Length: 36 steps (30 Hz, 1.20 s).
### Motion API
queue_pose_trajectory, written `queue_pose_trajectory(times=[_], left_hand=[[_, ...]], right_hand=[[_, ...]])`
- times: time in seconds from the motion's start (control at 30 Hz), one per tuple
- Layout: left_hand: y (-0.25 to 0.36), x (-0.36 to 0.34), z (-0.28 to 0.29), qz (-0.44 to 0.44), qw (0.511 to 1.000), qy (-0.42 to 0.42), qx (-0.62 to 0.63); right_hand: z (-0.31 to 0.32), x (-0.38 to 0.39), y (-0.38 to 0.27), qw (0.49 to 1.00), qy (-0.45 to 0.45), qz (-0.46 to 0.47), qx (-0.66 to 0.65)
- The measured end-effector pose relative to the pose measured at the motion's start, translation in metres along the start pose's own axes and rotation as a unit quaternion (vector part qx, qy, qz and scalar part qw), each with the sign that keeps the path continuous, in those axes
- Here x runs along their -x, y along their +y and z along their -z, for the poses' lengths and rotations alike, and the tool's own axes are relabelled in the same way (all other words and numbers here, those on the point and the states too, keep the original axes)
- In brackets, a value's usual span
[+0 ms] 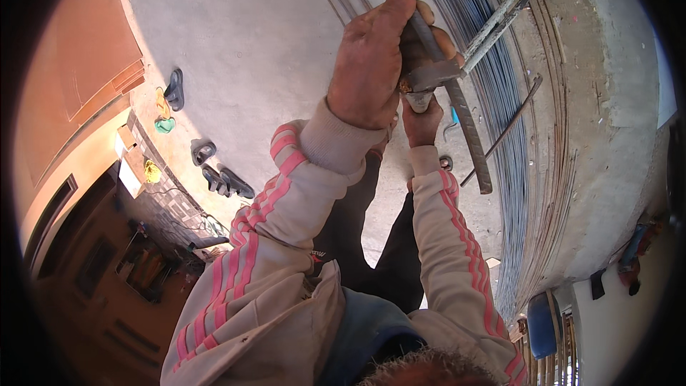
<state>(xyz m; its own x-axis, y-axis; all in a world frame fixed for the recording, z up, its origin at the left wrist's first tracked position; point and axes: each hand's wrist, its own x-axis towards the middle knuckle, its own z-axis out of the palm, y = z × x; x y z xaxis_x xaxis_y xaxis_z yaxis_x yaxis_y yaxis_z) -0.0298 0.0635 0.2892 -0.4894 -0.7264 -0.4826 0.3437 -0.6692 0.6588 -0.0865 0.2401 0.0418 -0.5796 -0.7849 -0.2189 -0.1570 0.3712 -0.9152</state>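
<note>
My left hand point(368, 64) is closed round a long dark steel bar point(468, 136), its thumb pressed along the upper part. The bar slants from the top of the view down to the right, its lower end free in the air. Just below, my right hand point(421, 125) is closed at the tapered end of a blocky grey metal tool point(434, 76). This tool lies against or across the bar; its exact kind and whether it grips the bar I cannot tell. Some fingers of both hands are hidden behind the metal.
Bundles of long steel rods point(493, 100) run along the right side on the concrete floor point(236, 36). A pale worn metal frame point(500, 21) stands by the hands. Several sandals point(174, 89) lie at left, and a blue drum point(543, 325) sits lower right.
</note>
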Motion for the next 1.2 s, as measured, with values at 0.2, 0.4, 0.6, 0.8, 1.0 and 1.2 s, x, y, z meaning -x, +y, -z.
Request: queue_pose_trajectory(times=[0.2,0.4,0.6,0.8,1.0,1.2], left_hand=[[-0.005,-0.002,0.003,-0.004,1.000,-0.016,0.026],[-0.007,-0.001,0.001,-0.008,1.000,0.001,0.004],[-0.010,-0.001,0.008,-0.011,1.000,0.007,0.000],[-0.018,-0.002,0.008,0.001,0.999,0.016,0.028],[-0.019,-0.004,0.011,0.008,0.998,0.029,0.049],[-0.022,0.001,0.017,0.009,0.998,0.023,0.053]], right_hand=[[0.037,-0.011,-0.015,0.968,-0.199,-0.086,-0.123],[0.029,0.011,-0.034,0.997,-0.027,-0.064,0.038],[0.041,0.007,-0.010,0.999,-0.013,-0.027,0.035],[0.035,0.020,-0.005,0.973,-0.065,-0.124,-0.182],[0.030,0.026,-0.007,0.992,-0.077,-0.084,-0.061],[0.037,0.017,-0.011,0.996,-0.064,-0.049,0.037]])
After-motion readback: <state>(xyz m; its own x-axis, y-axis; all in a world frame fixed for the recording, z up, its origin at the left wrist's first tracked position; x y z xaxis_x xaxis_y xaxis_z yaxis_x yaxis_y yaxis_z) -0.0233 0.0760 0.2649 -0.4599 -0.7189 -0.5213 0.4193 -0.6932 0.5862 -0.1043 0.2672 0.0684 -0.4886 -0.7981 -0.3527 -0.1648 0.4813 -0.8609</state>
